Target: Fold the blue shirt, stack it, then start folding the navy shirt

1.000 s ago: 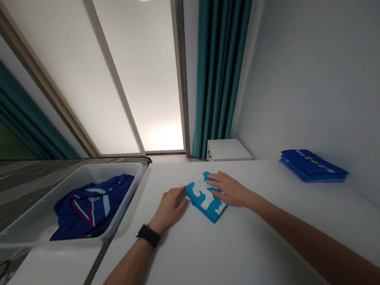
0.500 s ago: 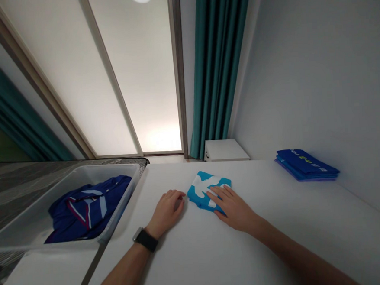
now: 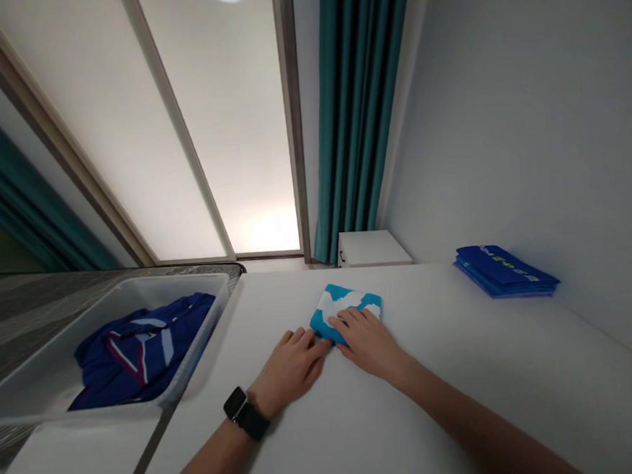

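Note:
A small folded cloth [image 3: 325, 312], blue with white shapes, lies flat on the white table [image 3: 329, 424] in front of me. My right hand [image 3: 367, 342] rests on its near right part, fingers stretched over the fabric and thumb by the near edge, hiding that part. At the cloth's near left corner is my left hand [image 3: 292, 365], with a black watch [image 3: 246, 413] on the wrist. Its fingers are bent and closed at the corner, the thumb reaching close to my right thumb. How much fabric they pinch is hidden.
To the left stands a translucent plastic bin [image 3: 211, 279] holding a crumpled dark blue garment [image 3: 145, 350] with white and red stripes. A stack of folded blue fabric items [image 3: 505, 271] sits at the right, near the wall [image 3: 504, 144]. Beyond the table is a low white cabinet [image 3: 371, 247].
My left hand has moved right and meets the cloth's near left corner. My right hand has slid left over the cloth, toward my left hand. The view has shifted slightly.

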The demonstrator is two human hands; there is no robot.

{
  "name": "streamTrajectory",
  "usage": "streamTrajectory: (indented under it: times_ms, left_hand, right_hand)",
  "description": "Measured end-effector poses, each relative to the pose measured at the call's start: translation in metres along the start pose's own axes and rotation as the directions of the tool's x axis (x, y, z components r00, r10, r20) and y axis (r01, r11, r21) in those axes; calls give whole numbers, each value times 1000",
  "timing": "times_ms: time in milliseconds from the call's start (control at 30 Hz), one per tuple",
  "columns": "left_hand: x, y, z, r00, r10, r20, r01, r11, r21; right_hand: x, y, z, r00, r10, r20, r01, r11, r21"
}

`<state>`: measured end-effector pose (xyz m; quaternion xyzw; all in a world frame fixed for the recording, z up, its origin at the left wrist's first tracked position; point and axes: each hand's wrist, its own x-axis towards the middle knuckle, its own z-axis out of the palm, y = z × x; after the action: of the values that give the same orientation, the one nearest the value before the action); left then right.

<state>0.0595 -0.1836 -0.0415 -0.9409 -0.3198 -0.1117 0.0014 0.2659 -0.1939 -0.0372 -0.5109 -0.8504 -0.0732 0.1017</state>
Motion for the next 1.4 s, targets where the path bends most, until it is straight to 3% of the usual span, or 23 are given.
streamTrajectory:
  times_ms: [433, 567, 800, 967, 1067, 1200, 1400]
  left_hand:
    - [-2, -4, -1, 1000, 23, 5, -23, 1000, 16]
    - [-1, -1, -1, 999, 41, 6, -41, 998, 40]
    - [-1, 2, 1, 1000, 11, 27, -13, 996, 84]
    - [-1, 2, -1, 999, -16, 33, 13, 996, 83]
    - [-2, 2, -2, 999, -14, 43, 12, 998, 63]
    - [-1, 2, 0, 999, -15, 31, 13, 999, 49]
    - [2, 5, 6, 1000, -13, 14, 12, 999, 52]
  right_hand:
    - [5, 21, 0, 997, -69, 43, 64, 992, 105]
    - [-4, 19, 5, 994, -108, 17, 106, 990, 94]
    - [-18, 16, 23, 998, -37, -60, 37, 999, -4]
    - [-19, 20, 34, 984, -93, -150, 85, 995, -57]
    - [-20, 21, 29, 980, -99, -172, 94, 995, -37]
    - [-21, 18, 14, 990, -85, -114, 77, 994, -72]
    - [-11, 4, 10, 996, 28, -90, -46, 978, -205]
